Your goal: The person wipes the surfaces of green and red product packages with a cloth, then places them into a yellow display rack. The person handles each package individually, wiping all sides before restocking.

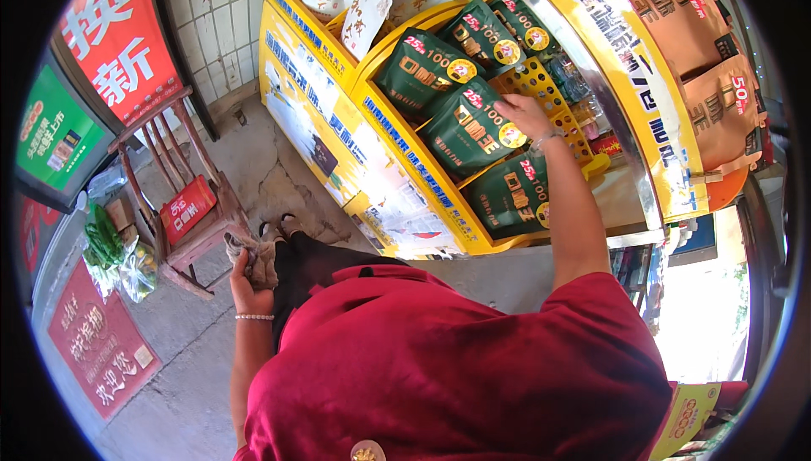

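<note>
On the right, flat, rectangular dark-green plastic pouches (460, 138) carry gold lettering and round yellow badges, framed by a curved, glossy yellow display rack (358, 94) with blue lettering; at its far end, upright white pouches (367, 13) bear golden-brown motifs. To the left are a crumpled beige-grey cloth (263, 265), a reddish-brown slatted wooden chair (207, 246) and a rectangular maroon mat (95, 326) with pale lettering. Nearest is a crimson short-sleeved fabric shirt (448, 360).
</note>
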Motion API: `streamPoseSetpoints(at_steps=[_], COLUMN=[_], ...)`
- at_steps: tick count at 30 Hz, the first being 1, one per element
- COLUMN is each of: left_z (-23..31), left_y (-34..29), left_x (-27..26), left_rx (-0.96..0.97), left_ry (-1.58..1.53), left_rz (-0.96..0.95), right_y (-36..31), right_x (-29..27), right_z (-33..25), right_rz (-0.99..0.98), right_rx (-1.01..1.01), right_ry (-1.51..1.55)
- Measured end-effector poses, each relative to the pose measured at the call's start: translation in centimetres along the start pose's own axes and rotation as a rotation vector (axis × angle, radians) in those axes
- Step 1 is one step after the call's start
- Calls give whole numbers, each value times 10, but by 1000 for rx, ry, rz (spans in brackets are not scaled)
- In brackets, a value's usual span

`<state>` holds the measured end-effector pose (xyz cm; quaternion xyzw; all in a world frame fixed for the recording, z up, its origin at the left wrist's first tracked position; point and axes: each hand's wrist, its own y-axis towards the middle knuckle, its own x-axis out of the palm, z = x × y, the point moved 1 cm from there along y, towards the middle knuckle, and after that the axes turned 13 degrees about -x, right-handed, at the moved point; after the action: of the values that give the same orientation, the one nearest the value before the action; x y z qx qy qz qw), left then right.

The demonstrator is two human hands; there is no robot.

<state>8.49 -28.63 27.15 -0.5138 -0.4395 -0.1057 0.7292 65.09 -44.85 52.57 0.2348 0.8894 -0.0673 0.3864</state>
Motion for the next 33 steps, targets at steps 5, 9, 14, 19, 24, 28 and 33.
streamPoseSetpoints(at_steps=[5,9,14,19,24,28,33], left_z=[1,1,0,3,5,9,7], left_y=[-2,-3,-11,-21,-24,-20,-16], left_x=[-4,-11,-19,-29,-36,-34,-27], left_rx=[-22,49,70,97,125,105,95], left_ry=[26,32,4,-3,-21,0,8], left_rz=[-27,41,71,104,125,90,87], right_y=[8,39,90,122,126,107,74], right_x=[-31,-56,-77,-74,-79,-100,-112], right_z=[10,23,31,21,9,28,61], right_rz=[552,789,812,874,786,786,913], right_rx=[192,207,278,350,370,255,97], right_ry=[192,245,345,404,373,518,676])
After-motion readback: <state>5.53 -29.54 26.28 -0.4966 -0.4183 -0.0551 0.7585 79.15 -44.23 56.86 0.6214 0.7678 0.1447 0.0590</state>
